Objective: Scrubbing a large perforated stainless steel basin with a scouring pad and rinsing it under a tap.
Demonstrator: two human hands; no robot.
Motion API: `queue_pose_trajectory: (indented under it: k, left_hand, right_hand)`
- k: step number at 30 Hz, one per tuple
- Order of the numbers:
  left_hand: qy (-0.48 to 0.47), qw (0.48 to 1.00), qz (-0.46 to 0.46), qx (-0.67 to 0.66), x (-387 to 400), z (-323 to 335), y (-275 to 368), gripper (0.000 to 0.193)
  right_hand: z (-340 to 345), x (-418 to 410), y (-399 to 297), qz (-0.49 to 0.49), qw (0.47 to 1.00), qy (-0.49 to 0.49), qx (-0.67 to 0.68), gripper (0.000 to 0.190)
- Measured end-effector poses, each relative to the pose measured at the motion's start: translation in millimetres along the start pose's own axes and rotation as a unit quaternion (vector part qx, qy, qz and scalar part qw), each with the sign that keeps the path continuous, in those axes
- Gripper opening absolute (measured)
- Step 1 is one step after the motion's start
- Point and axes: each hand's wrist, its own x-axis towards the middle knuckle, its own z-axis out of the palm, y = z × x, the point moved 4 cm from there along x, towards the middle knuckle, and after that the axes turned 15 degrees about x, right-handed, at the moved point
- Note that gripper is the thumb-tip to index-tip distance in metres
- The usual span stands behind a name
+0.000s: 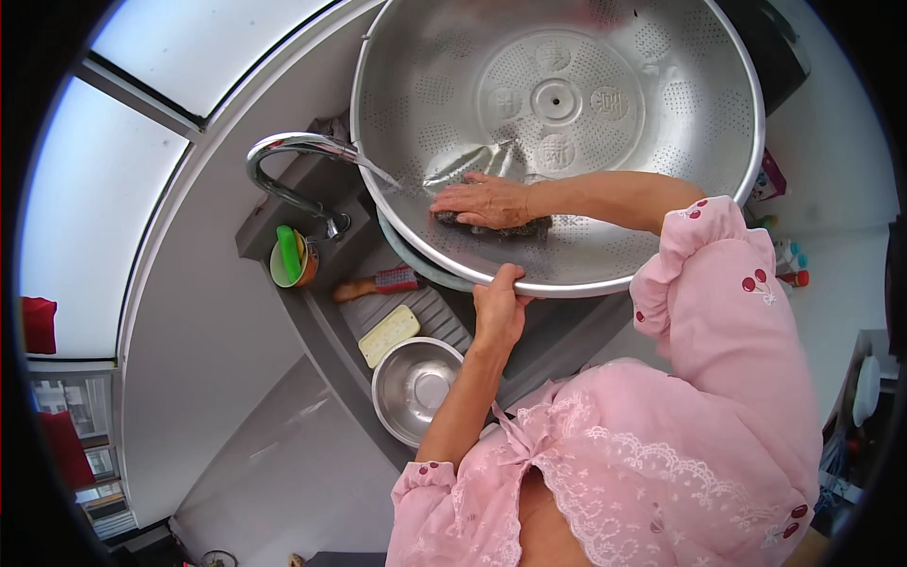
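Observation:
A very large perforated metal basin (659, 135) rests tilted over the sink, its embossed inside facing up. My left hand (499, 301) grips the basin's near rim, thumb on top. My right hand (489, 202) lies flat inside the basin, pressing a dark, wet scrubbing pad or cloth (528, 228) against the perforated wall; its exact kind cannot be told. A curved chrome faucet (283, 142) reaches over the rim from the left, and water runs from it beside my right fingertips. Part of a pale bluish basin (418, 259) shows beneath the metal one.
On the ribbed drainboard (439, 312) are a wooden-handled brush or scraper (375, 283), a pale yellow board-like tool (389, 335) and a small steel bowl (418, 390). A cup (308, 266) with a green item stands by the faucet. Bottles (790, 262) stand at the right.

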Motion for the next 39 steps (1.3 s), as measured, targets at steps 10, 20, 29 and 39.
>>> queue_pose_trajectory:
  k: [10,20,29,39]
  left_hand:
    - [0.072,0.996,-0.008,-0.047,-19.5,-5.6,-22.1,0.017]
    - [0.063,0.996,-0.011,-0.062,-20.7,-2.8,-21.0,0.015]
    - [0.040,0.997,-0.020,-0.068,-24.7,6.2,-18.8,0.013]
    - [0.038,0.996,-0.013,-0.083,-28.6,9.0,-17.8,0.011]
  right_hand:
    - [25.3,-9.7,-10.5,-0.025,0.997,-0.063,-0.026,0.034]
    - [-29.3,10.5,70.2,0.113,0.983,0.055,-0.136,0.041]
    - [-63.7,38.6,90.2,0.140,0.977,0.002,-0.163,0.043]
    - [-74.1,3.7,73.6,0.064,0.976,-0.106,-0.178,0.038]
